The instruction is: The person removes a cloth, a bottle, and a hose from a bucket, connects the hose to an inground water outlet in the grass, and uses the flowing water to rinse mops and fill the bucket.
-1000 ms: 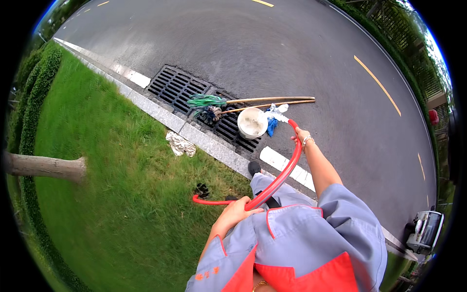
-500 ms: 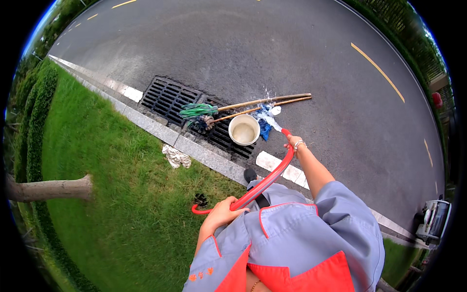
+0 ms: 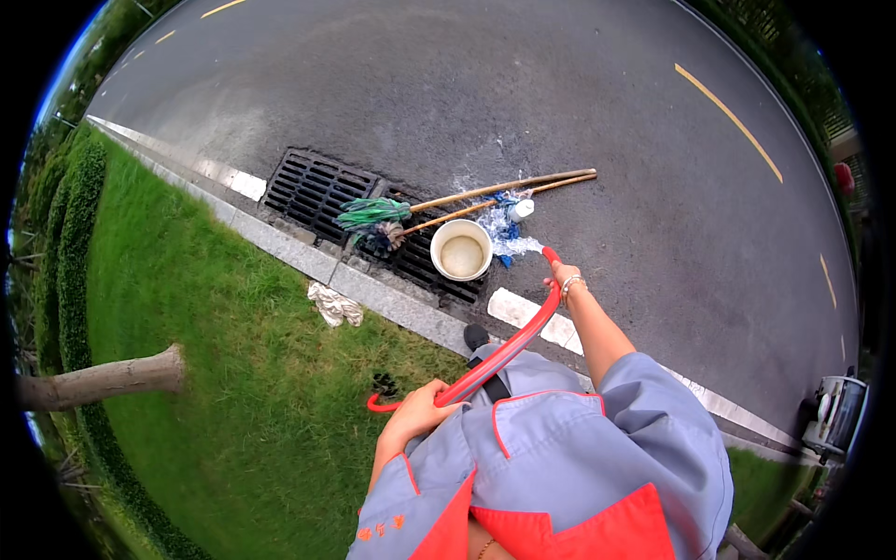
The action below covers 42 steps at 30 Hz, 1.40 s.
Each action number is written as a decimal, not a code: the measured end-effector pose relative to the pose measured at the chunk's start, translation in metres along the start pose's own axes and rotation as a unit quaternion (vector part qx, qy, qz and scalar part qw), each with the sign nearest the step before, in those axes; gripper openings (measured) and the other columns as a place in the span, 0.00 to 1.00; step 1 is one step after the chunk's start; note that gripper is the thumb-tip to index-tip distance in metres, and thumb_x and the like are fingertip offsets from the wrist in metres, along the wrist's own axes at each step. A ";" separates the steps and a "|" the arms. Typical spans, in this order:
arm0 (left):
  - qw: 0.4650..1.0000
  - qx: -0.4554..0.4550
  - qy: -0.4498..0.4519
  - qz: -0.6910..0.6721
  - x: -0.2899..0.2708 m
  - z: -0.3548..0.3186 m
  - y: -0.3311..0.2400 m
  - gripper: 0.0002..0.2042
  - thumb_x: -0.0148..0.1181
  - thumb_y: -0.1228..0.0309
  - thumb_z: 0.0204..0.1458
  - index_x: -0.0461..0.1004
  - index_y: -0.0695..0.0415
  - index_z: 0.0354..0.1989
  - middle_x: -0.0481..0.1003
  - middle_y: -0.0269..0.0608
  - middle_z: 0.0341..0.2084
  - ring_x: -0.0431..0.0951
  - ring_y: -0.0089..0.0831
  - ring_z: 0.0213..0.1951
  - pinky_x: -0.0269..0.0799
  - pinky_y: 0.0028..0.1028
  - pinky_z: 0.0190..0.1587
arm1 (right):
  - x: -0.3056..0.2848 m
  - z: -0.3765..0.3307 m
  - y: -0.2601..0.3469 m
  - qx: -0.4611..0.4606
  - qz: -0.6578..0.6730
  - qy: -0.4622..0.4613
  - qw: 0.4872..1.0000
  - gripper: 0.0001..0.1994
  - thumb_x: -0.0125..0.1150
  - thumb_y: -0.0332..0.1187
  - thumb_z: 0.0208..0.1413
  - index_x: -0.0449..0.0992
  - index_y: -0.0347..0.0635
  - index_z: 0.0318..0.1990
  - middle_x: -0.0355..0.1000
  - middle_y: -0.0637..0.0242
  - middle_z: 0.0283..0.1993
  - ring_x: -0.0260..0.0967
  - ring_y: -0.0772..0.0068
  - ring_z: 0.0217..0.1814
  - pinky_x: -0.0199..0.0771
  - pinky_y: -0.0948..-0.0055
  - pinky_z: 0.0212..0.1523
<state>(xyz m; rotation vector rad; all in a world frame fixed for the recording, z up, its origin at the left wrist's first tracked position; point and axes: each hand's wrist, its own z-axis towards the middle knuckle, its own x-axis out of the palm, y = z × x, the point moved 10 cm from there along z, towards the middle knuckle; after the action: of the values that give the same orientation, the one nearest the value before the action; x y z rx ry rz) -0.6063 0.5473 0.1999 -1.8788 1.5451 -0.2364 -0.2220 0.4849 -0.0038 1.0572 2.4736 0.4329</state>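
Water pours from the end of a red hose (image 3: 511, 347), which my right hand (image 3: 564, 274) grips close to its mouth. My left hand (image 3: 422, 409) is closed round the same hose lower down, near my waist. The stream lands on a blue cloth (image 3: 507, 260) and beside a white bottle (image 3: 522, 210) lying on the road. Left of the stream stands a round white bucket (image 3: 462, 251), partly over the drain grate (image 3: 315, 191). Two mops lie behind it: a green mop head (image 3: 373, 213) and a dark grey mop head (image 3: 381, 237), their wooden handles pointing right.
A stone kerb (image 3: 366, 288) separates the road from the grass (image 3: 224, 373). A crumpled whitish rag (image 3: 334, 305) lies on the grass by the kerb. At left a tree trunk (image 3: 112, 376) juts in; a wheeled machine (image 3: 833, 417) stands far right.
The hose mouth stays nearly in place while the water spreads wider over the blue cloth and around the bottle. The bottle shows more fully. The whole view has shifted slightly.
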 end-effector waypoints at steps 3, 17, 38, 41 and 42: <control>1.000 -0.011 0.007 0.016 0.001 0.003 -0.005 0.29 0.67 0.49 0.41 0.73 0.61 0.45 0.78 0.51 0.37 0.79 0.40 0.41 0.71 0.34 0.44 | -0.012 0.015 -0.010 0.012 -0.002 -0.008 1.000 0.22 0.49 0.43 0.60 0.67 0.38 0.55 0.73 0.58 0.22 0.61 0.76 0.10 0.62 0.74 0.10; 0.999 -0.035 -0.003 0.004 0.007 0.016 -0.010 0.31 0.68 0.49 0.39 0.73 0.60 0.46 0.78 0.51 0.37 0.79 0.40 0.42 0.72 0.34 0.45 | -0.020 0.026 -0.018 0.019 0.013 -0.005 1.000 0.20 0.51 0.41 0.60 0.67 0.36 0.54 0.73 0.56 0.22 0.62 0.75 0.10 0.62 0.75 0.10; 0.997 -0.064 -0.042 0.001 -0.013 -0.001 -0.010 0.30 0.67 0.49 0.40 0.72 0.58 0.48 0.77 0.50 0.40 0.77 0.41 0.45 0.70 0.34 0.47 | 0.034 0.044 0.031 0.059 0.138 0.044 0.988 0.20 0.51 0.39 0.55 0.63 0.42 0.54 0.73 0.56 0.28 0.65 0.72 0.18 0.69 0.73 0.17; 0.998 -0.060 -0.024 0.006 -0.013 -0.003 -0.014 0.30 0.66 0.49 0.41 0.72 0.58 0.47 0.77 0.50 0.41 0.77 0.41 0.45 0.70 0.34 0.47 | 0.030 0.059 0.027 0.045 0.049 0.002 0.998 0.18 0.49 0.47 0.59 0.67 0.44 0.49 0.73 0.57 0.29 0.65 0.72 0.16 0.66 0.74 0.12; 0.997 -0.065 -0.035 0.002 -0.015 -0.008 -0.010 0.29 0.66 0.49 0.41 0.72 0.58 0.47 0.77 0.50 0.40 0.77 0.41 0.44 0.70 0.34 0.46 | 0.039 0.056 0.025 0.045 0.040 0.007 0.998 0.18 0.49 0.47 0.59 0.67 0.44 0.49 0.73 0.57 0.29 0.65 0.72 0.16 0.66 0.74 0.12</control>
<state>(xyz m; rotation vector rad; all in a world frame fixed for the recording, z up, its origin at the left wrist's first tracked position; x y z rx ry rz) -0.6064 0.5588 0.2161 -1.9618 1.5492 -0.0697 -0.2038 0.5373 -0.0513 1.1976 2.4900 0.3568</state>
